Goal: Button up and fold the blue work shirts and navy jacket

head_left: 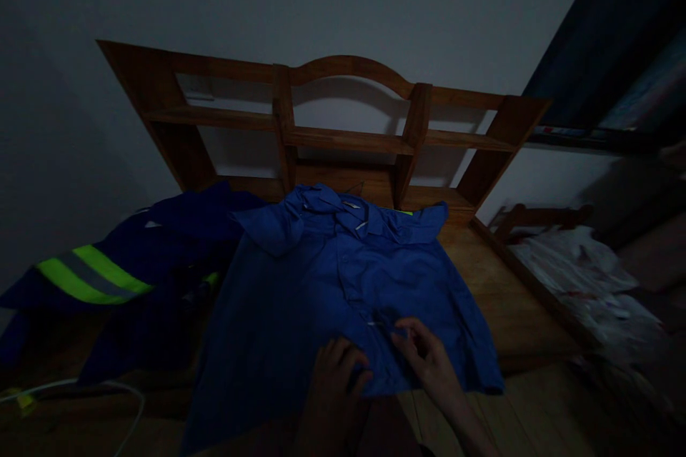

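Note:
A blue collared work shirt (300, 293) lies spread out, its collar at the far end and its front placket running down the middle. Over the lower front, my left hand (335, 378) rests with curled fingers and the thumb held apart from them. To its right, my right hand (426, 357) has thumb and forefinger pinched together on the shirt's fabric near the front edge. A small pale strip (375, 323) shows on the cloth just left of the right fingertips. Dim light hides finer details such as buttons.
At left lies a dark blue garment (161, 235) with yellow-green and grey reflective bands. Behind the shirt stands a wooden shelf rack (348, 139) against the wall. A white cable (123, 385) curves at lower left. Pale plastic bags (579, 257) lie at right, beyond the wooden tabletop (498, 278).

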`<state>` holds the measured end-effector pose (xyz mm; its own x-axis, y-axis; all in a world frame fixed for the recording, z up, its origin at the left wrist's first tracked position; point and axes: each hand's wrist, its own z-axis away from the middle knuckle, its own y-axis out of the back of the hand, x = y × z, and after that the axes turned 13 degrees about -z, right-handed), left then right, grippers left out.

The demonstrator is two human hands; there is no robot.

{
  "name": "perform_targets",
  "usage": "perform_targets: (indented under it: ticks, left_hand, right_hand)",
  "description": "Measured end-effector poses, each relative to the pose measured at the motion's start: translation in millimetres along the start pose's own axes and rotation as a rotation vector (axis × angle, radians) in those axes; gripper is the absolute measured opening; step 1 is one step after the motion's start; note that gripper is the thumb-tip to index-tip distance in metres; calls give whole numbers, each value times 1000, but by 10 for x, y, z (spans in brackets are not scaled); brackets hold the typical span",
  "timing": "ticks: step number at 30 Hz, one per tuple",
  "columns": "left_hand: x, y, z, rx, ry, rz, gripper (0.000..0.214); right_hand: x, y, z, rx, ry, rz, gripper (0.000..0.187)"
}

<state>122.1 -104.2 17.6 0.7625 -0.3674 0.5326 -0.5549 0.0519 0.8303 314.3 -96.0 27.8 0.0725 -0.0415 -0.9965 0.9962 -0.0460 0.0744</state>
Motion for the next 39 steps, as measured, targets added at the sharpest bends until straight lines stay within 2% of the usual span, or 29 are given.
perform_targets:
  ticks: [3, 6, 15, 19, 21, 25, 28, 33, 39]
  left_hand:
    - [40, 14, -5, -26, 44, 33, 11]
    - [46, 45, 32, -52, 142, 160, 10]
    - [2, 166, 111, -50, 322, 443, 21]
    - [-2, 137, 76, -59, 331, 493, 22]
    - [-16, 105, 60, -59, 329, 508, 20]
    - [-52, 54, 50, -78, 321, 522, 18]
    - [-58, 43, 69, -89, 344, 568, 17]
    - [-29, 40, 99, -79, 307, 644, 20]
    - [-11, 33, 82, -57, 341, 766, 19]
  right_hand:
    - [14, -42, -9, -21, 54, 2, 22]
    - [39, -66, -28, -31, 72, 8, 21]
    - [-96, -83, 5, -145, -22, -72, 20]
    - [-175, -152, 63, -117, -3, -46, 16]
    - [-194, -197, 98, -148, 56, 55, 11]
    - [-207, -287, 163, -217, 140, 269, 15]
    - [-217, -328, 194, -221, 163, 356, 15]
    - [-223, -333, 217, -227, 204, 377, 14]
    - [-172, -311, 225, -235, 286, 359, 21]
